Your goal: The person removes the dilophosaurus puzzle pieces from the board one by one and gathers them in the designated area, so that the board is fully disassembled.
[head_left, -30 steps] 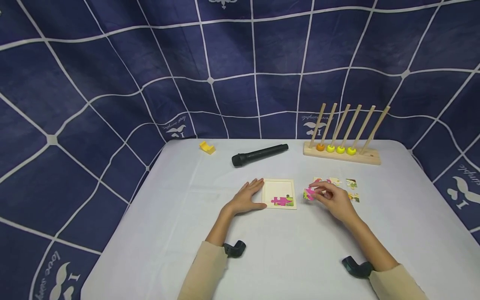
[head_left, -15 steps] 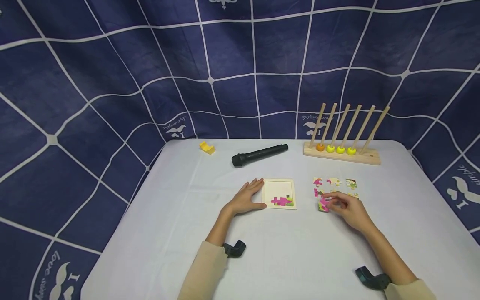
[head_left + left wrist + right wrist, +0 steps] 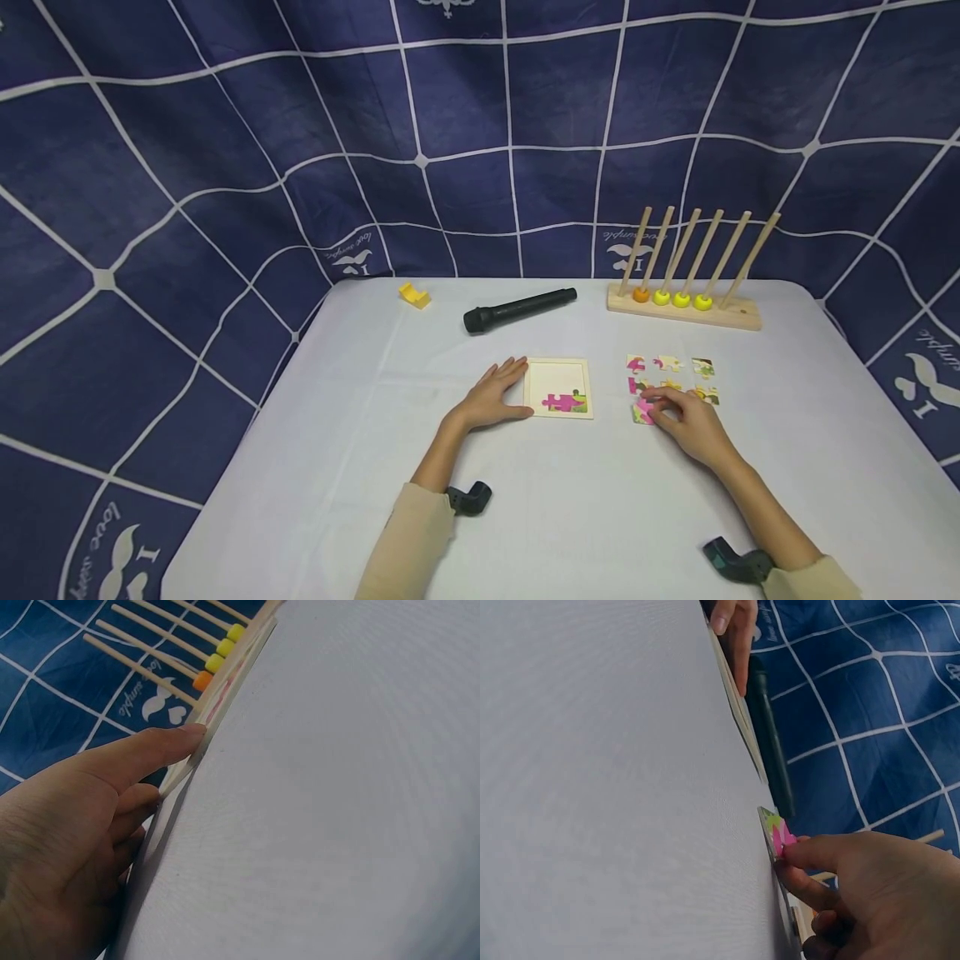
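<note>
A puzzle piece in pink and green (image 3: 642, 412) is pinched between thumb and fingers of my right hand (image 3: 690, 423), low at the front of a group of loose puzzle pieces (image 3: 667, 363). In the right wrist view the pinched piece (image 3: 775, 829) stands tilted, one edge at the cloth. My left hand (image 3: 491, 397) rests at the left side of a square wooden puzzle tray (image 3: 555, 362), thumb at its near corner and fingertips at its far corner. Joined pink and green pieces (image 3: 564, 402) lie in the tray's lower right part. My right fingers partly hide some loose pieces.
A black microphone (image 3: 520, 311) lies behind the tray. At the back right stands a wooden peg rack (image 3: 682, 310) with upright rods and several beads. A small yellow block (image 3: 415, 295) sits at the back left. White cloth covers the table (image 3: 570, 508).
My right hand has moved right and toward me with the pinched piece, away from the tray. During the last half second it shifts slightly and the piece tilts flatter. My left hand stays still.
</note>
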A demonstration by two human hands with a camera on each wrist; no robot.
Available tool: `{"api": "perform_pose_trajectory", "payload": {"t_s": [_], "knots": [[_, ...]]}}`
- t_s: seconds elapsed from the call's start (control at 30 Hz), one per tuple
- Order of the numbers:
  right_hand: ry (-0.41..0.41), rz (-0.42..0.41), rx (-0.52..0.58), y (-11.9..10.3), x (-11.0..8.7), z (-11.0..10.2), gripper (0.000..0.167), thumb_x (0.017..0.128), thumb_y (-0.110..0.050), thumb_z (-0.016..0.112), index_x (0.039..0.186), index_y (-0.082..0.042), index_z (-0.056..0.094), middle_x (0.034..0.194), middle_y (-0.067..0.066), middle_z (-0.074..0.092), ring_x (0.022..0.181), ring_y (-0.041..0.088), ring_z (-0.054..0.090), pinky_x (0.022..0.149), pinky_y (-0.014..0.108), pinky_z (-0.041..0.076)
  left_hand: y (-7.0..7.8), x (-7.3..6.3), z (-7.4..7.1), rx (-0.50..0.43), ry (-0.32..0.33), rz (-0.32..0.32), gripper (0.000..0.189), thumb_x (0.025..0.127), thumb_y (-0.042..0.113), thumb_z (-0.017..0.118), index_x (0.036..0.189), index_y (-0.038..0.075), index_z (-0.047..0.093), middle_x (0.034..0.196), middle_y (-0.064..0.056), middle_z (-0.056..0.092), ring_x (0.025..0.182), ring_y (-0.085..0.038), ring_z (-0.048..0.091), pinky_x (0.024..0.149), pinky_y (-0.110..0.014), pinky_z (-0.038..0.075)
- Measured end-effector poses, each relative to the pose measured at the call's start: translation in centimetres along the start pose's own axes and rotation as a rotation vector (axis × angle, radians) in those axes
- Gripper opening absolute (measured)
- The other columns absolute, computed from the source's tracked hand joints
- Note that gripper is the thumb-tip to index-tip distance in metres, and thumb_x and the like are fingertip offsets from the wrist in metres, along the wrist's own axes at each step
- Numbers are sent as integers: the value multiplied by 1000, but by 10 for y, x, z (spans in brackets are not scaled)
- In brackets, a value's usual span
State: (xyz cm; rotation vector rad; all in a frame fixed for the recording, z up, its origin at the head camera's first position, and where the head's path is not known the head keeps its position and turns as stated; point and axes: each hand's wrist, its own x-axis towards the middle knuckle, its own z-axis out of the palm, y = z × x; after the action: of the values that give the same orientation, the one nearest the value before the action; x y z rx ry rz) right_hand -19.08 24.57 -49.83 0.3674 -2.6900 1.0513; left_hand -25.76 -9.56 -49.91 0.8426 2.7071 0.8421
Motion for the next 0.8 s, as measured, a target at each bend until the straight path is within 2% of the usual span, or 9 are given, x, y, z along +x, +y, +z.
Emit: {"api": "perform_pose_trajectory", "payload": {"t_s": [0.07, 0.13, 0.4, 0.53, 0.63, 0.7, 0.8], "knots": [[-3, 3, 12, 0, 0, 0, 22, 81, -3, 68, 103, -6, 66, 74, 0, 63, 55, 11, 30, 97, 58, 28, -1, 0, 0, 5, -3, -1, 87, 79, 45, 68, 145, 7, 26, 152, 1, 18, 139, -13, 8, 112, -30, 0], [-1, -2, 22, 0, -1, -1, 23, 81, -2, 68, 104, -5, 66, 74, 1, 63, 56, 12, 31, 100, 63, 19, -1, 0, 1, 9, -3, -2, 87, 79, 45, 67, 146, 7, 26, 152, 2, 18, 139, -12, 7, 112, -29, 0], [8, -46, 31, 4, -1, 1, 21, 80, 1, 68, 100, -4, 67, 75, 4, 61, 53, 9, 32, 98, 64, 22, 0, 0, 0, 2, -4, -8, 87, 79, 45, 68, 146, 7, 26, 152, 2, 18, 140, -13, 8, 112, -30, 0], [8, -56, 20, 6, 0, 2, 18, 79, 3, 67, 96, -3, 68, 72, 1, 56, 54, 8, 34, 87, 54, 30, 1, 0, 0, -4, -4, -14, 86, 79, 44, 68, 146, 8, 26, 152, 2, 18, 139, -12, 8, 112, -30, 0], [12, -60, 5, 7, 0, 3, 19, 78, 4, 67, 95, -4, 69, 69, -2, 53, 54, 8, 34, 76, 46, 29, 1, 0, 0, -12, 4, -7, 86, 79, 43, 68, 145, 8, 27, 152, 2, 19, 140, -13, 9, 112, -31, 0], [14, -68, -7, 8, 0, 3, 19, 78, 4, 67, 95, -5, 69, 67, -4, 51, 54, 8, 34, 75, 42, 29, 1, 0, 0, -7, 7, -5, 86, 79, 44, 68, 145, 8, 27, 152, 1, 19, 140, -14, 9, 112, -31, 1], [22, -72, -26, 9, 0, 4, 18, 78, 2, 68, 95, -6, 70, 66, -6, 50, 55, 7, 34, 64, 30, 29, 0, 0, 0, -4, 8, 0, 86, 79, 45, 68, 145, 7, 27, 152, 1, 19, 140, -15, 10, 112, -32, 1]]}}
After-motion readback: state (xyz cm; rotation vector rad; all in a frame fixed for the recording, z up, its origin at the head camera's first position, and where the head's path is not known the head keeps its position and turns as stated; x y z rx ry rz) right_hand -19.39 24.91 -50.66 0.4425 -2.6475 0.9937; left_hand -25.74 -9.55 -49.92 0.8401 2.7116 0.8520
